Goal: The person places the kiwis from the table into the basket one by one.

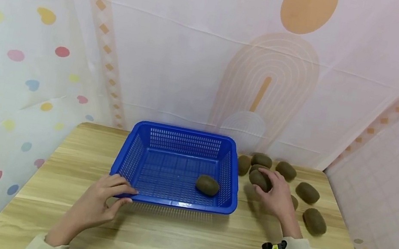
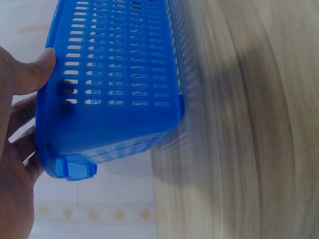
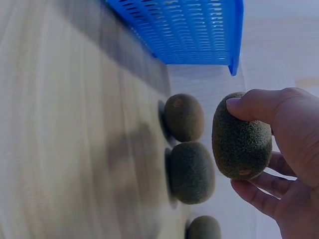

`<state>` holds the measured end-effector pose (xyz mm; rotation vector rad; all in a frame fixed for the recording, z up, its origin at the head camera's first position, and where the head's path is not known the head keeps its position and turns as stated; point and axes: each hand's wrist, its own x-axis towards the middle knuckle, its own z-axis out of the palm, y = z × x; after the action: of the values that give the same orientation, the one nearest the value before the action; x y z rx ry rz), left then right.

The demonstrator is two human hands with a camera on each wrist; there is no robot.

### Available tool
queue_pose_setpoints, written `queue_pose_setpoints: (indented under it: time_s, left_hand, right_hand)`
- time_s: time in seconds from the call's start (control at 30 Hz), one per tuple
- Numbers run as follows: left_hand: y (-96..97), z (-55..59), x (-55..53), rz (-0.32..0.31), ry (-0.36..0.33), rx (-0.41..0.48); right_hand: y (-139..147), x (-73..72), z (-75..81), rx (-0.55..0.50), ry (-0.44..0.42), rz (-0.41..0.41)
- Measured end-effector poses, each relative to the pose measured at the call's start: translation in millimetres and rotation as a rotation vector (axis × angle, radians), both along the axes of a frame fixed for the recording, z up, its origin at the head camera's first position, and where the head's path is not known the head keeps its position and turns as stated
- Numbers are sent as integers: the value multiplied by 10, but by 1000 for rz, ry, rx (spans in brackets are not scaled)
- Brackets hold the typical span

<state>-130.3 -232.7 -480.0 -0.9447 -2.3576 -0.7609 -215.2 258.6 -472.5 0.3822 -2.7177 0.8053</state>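
Observation:
A blue plastic basket (image 1: 171, 202) with slotted walls stands on the wooden table, and one brown kiwi (image 1: 207, 185) lies inside it toward the right. My left hand (image 1: 103, 198) grips the basket's rim at its near left corner, thumb outside and fingers over the edge, as the left wrist view also shows. To the right of the basket my right hand (image 1: 275, 194) holds a kiwi (image 3: 241, 139) between thumb and fingers. In the right wrist view that kiwi is raised off the table, with other kiwis (image 3: 192, 173) resting behind it.
Several more kiwis lie on the table's right side, including one beside the basket (image 1: 243, 165), one at the back (image 1: 286, 170) and one farthest right (image 1: 314, 221). A patterned curtain (image 1: 176, 73) hangs behind the wooden table (image 1: 173, 242).

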Motion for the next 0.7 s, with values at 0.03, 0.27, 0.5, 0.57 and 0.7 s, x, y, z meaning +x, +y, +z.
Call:
queue_pose_setpoints:
  time_s: [0.03,0.27,0.5,0.57,0.7]
  left_hand:
    - [0,0,1,0,-1,0]
    - [2,8,8,8,-6,-4]
    - [4,9,20,8,-16,2]
    - [5,8,15,5,-10,4]
    - [7,5,6,0,1,7]
  right_hand:
    - [-6,-1,15,1,10,2]
    - [-68,-15,133,-18,15,10]
    - [-151,-35,236,-40,32,33]
    - [-174,-41,263,-46,35,40]
    - [-221,-58,312,-60,41,55]
